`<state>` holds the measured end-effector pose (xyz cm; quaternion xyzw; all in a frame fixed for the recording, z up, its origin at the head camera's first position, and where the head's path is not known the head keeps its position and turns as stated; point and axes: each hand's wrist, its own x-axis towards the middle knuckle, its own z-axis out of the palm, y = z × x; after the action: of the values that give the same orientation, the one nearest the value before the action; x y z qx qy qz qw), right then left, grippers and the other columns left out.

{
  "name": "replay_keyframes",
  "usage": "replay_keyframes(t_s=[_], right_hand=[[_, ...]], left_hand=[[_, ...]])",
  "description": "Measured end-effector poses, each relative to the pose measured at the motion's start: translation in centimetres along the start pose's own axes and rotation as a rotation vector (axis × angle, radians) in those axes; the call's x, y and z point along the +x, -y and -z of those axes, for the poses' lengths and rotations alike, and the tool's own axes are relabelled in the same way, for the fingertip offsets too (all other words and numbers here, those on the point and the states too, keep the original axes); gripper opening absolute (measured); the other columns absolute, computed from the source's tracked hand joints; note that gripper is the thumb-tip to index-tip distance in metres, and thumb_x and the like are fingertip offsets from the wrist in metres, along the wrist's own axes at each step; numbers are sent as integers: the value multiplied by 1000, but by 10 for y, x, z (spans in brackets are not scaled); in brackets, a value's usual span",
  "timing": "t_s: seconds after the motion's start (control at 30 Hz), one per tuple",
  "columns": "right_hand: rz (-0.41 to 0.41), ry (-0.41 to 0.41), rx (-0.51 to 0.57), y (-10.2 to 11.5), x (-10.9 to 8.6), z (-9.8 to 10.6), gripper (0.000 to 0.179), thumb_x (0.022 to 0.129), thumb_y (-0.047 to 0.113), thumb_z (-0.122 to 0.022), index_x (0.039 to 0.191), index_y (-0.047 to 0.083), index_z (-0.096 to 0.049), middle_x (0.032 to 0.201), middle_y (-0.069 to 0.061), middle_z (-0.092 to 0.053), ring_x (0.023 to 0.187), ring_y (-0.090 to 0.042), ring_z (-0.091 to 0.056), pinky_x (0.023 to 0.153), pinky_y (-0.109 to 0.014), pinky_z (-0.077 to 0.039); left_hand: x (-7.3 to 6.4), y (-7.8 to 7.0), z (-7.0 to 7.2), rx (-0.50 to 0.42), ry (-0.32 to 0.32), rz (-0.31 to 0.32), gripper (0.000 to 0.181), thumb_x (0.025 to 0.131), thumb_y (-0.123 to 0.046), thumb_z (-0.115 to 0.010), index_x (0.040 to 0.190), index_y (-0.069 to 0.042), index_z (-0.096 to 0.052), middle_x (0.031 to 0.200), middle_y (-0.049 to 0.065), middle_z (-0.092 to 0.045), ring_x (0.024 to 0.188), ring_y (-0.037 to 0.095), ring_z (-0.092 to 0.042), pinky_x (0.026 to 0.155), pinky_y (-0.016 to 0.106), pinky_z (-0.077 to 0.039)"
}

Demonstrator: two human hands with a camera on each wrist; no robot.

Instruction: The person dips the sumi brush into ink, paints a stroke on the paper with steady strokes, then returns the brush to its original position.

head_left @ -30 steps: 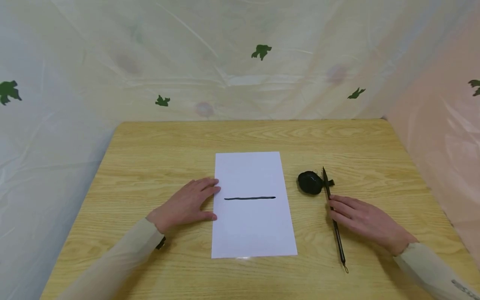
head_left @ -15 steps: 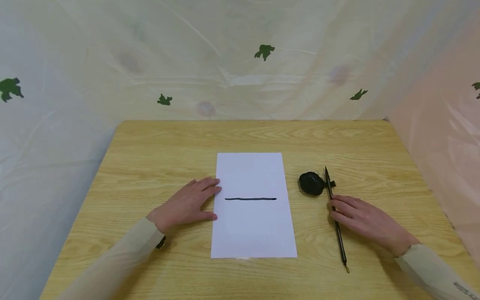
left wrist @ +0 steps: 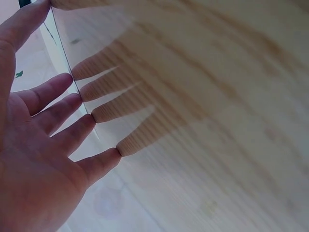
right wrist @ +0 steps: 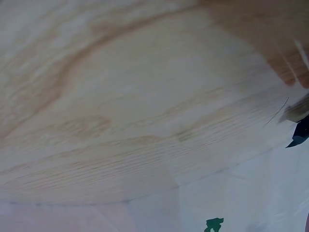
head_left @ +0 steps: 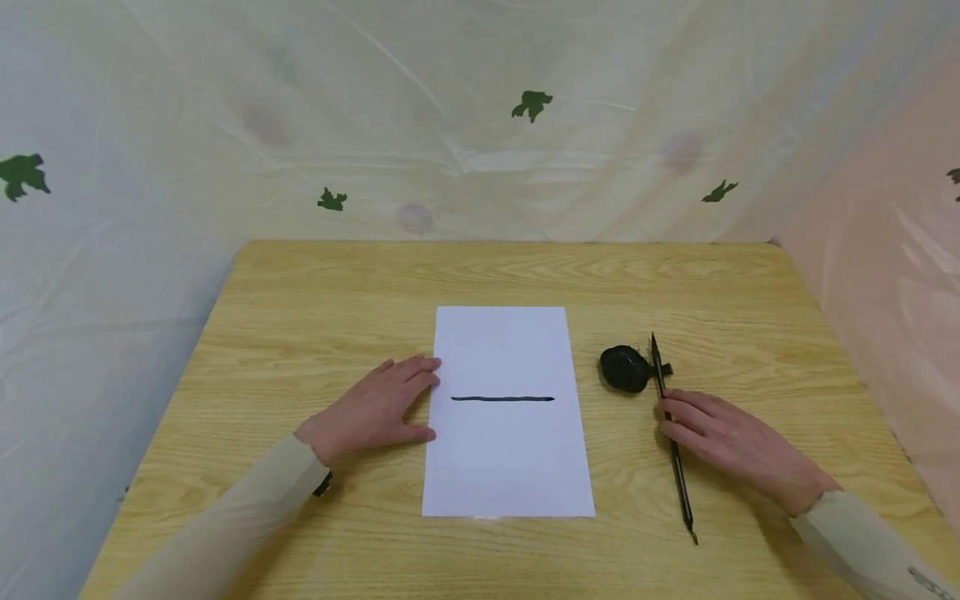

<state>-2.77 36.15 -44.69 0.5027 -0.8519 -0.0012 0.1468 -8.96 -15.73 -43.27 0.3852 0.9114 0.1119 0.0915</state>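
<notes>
A sheet of white paper (head_left: 510, 475) lies on the table, with one black horizontal stroke (head_left: 502, 398) across its middle. At the paper's left edge rest the fingertips of my left hand (head_left: 371, 412), spread and fairly straight; the left wrist view shows the same fingers (left wrist: 104, 166) meeting the tabletop. To the right, my right hand (head_left: 731, 437) holds a dark writing brush (head_left: 678, 479) by the middle of its shaft, the thumb hidden. The brush tip points away and crosses the short handle of a small round black ink dish (head_left: 624, 369).
The wood-grain table (head_left: 300, 292) runs back to a pale plastic sheet (head_left: 450, 150) with green bird shapes, which also stands at the left and right sides. In the right wrist view a dark pointed tip (right wrist: 299, 135) shows at the right edge.
The head view has shifted slightly. The small loop at the brush's end has turned to look narrower. Both hands stay in place, at the paper's edge and on the brush.
</notes>
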Motion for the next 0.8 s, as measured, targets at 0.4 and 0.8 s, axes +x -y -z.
replay_keyframes(t_s=[0.4, 0.8], right_hand=[[-85, -50, -8, 0, 4, 11, 56, 115, 12, -9, 127, -1, -62, 136, -21, -60, 126, -40, -53, 127, -33, -9], [-207, -379, -18, -6, 29, 11, 41, 111, 25, -41, 116, -5, -69, 125, -22, -69, 115, -45, -64, 123, -30, -26]], left_hand=[[-2, 0, 0, -18, -1, 9, 72, 92, -50, -76, 143, -3, -56, 158, 11, -45, 147, 31, -40, 116, 61, -34], [-3, 3, -4, -91, -40, 15, 79, 92, -51, -76, 149, -4, -51, 159, 14, -42, 147, 33, -40, 116, 64, -32]])
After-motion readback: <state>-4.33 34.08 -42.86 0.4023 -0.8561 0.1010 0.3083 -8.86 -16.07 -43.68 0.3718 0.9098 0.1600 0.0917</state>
